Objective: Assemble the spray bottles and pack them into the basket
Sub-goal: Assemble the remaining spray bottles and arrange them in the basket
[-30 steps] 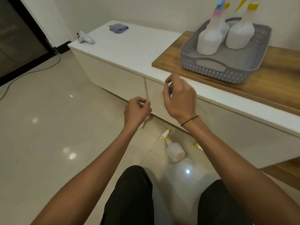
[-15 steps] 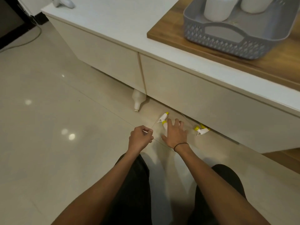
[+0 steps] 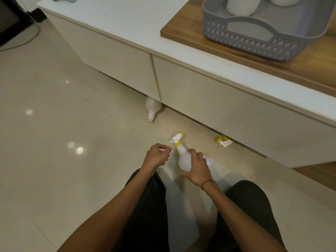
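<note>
My right hand (image 3: 197,167) grips a white spray bottle (image 3: 182,158) with a yellow-collared trigger head, held just above the floor and tilted away from me. Beside it my left hand (image 3: 157,157) is loosely curled with nothing in it. A bare white bottle (image 3: 152,109) without a head lies half under the cabinet. A loose yellow and white spray head (image 3: 224,141) lies at the cabinet's foot. The grey basket (image 3: 254,35) sits on the wooden top, with two white bottles (image 3: 240,5) standing in it, cut off by the frame.
The low white cabinet (image 3: 209,91) runs across in front of me, with a wooden board (image 3: 309,64) on its right part. My dark-trousered knees (image 3: 145,206) are below my arms. A cable (image 3: 27,39) trails on the tiled floor at far left.
My view dropped from the cabinet top to the floor. My right hand reached down to the lying spray bottle, closed on it and lifted it. My left hand came down alongside.
</note>
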